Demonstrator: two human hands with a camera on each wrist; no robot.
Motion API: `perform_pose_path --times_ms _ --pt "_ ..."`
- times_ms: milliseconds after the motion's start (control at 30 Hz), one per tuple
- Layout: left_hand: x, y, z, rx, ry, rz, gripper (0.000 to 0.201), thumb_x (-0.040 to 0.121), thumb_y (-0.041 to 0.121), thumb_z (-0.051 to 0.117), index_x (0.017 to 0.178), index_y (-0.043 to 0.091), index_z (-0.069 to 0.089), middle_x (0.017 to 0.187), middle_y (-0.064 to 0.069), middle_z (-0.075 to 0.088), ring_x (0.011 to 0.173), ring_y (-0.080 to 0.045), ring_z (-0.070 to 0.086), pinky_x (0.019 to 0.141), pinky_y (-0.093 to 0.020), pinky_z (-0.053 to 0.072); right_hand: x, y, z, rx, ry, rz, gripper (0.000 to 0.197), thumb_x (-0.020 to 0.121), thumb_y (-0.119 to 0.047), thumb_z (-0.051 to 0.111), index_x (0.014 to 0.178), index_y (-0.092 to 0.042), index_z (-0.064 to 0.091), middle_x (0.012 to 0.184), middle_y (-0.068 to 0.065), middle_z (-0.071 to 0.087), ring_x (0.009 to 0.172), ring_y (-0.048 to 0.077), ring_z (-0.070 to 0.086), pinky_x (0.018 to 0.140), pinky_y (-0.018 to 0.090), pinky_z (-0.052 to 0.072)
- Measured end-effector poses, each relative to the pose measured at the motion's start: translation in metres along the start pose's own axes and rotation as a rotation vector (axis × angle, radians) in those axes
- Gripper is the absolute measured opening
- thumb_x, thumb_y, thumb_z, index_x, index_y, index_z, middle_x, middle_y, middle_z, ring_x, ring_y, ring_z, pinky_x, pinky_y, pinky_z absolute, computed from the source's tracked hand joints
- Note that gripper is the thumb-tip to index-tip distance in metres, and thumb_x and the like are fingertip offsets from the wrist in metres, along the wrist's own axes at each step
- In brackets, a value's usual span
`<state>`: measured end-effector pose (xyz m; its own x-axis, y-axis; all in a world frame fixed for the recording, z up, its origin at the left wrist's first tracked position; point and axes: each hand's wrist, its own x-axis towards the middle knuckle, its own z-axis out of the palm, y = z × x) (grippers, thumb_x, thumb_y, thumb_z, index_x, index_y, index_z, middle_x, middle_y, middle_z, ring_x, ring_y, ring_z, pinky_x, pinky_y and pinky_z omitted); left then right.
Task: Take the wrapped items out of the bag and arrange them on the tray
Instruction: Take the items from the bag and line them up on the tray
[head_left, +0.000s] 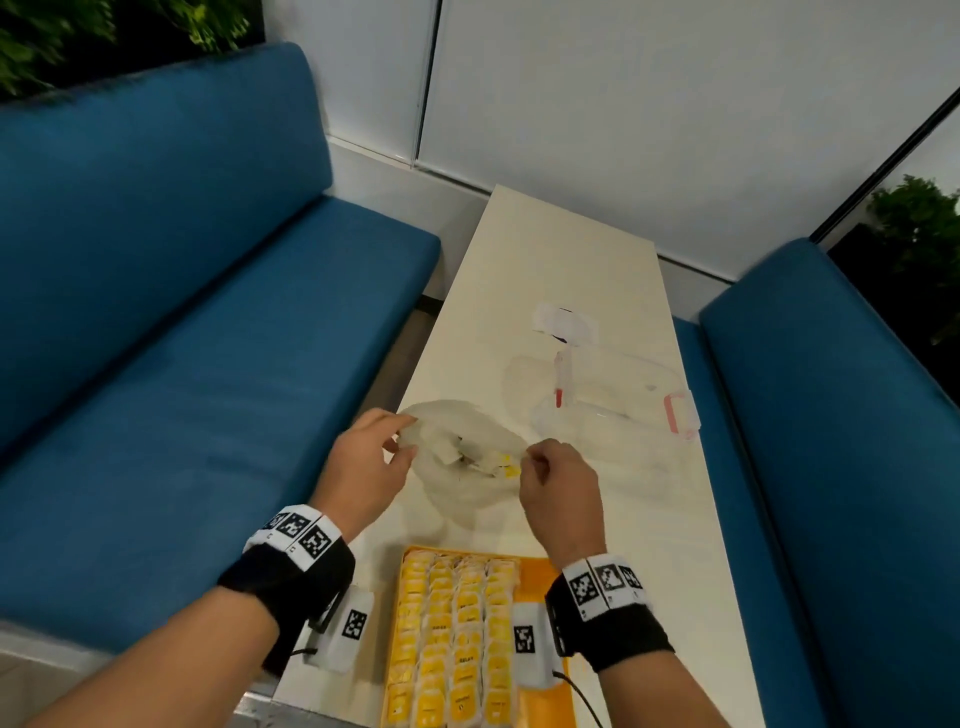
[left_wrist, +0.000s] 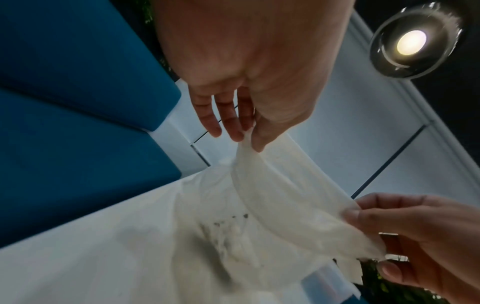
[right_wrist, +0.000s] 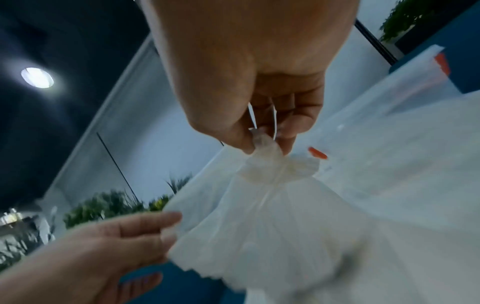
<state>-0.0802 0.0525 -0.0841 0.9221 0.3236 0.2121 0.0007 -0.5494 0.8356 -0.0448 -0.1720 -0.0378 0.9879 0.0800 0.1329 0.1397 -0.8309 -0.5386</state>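
A thin translucent white plastic bag (head_left: 457, 467) hangs just above the cream table, stretched between both hands. My left hand (head_left: 371, 457) pinches its left rim between thumb and fingers (left_wrist: 246, 133). My right hand (head_left: 556, 478) pinches a bunched piece of the right rim (right_wrist: 265, 144). A few yellow-and-white wrapped items (head_left: 501, 464) show through the bag's mouth. Near me lies the orange tray (head_left: 537, 577), packed with several rows of yellow wrapped items (head_left: 457, 639).
A clear plastic lidded box with pink latches (head_left: 618, 400) stands on the table (head_left: 545, 270) beyond the bag, with a white label (head_left: 563, 322) behind it. Blue benches (head_left: 182, 312) flank the narrow table on both sides. A white wall closes the far end.
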Motion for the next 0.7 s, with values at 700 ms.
perform_pose_path --times_ms 700 --pt "0.025 0.043 0.020 0.186 -0.597 -0.438 0.027 0.099 0.011 0.054 0.121 -0.001 0.064 0.106 -0.015 0.077 0.091 -0.026 0.076 0.083 -0.036 0.059 -0.036 -0.001 0.004 0.120 -0.058 -0.214 0.010 0.091 -0.011 0.059 0.086 -0.020 0.058 0.086 -0.007 0.051 0.077 0.010 0.054 0.069 0.025 0.047"
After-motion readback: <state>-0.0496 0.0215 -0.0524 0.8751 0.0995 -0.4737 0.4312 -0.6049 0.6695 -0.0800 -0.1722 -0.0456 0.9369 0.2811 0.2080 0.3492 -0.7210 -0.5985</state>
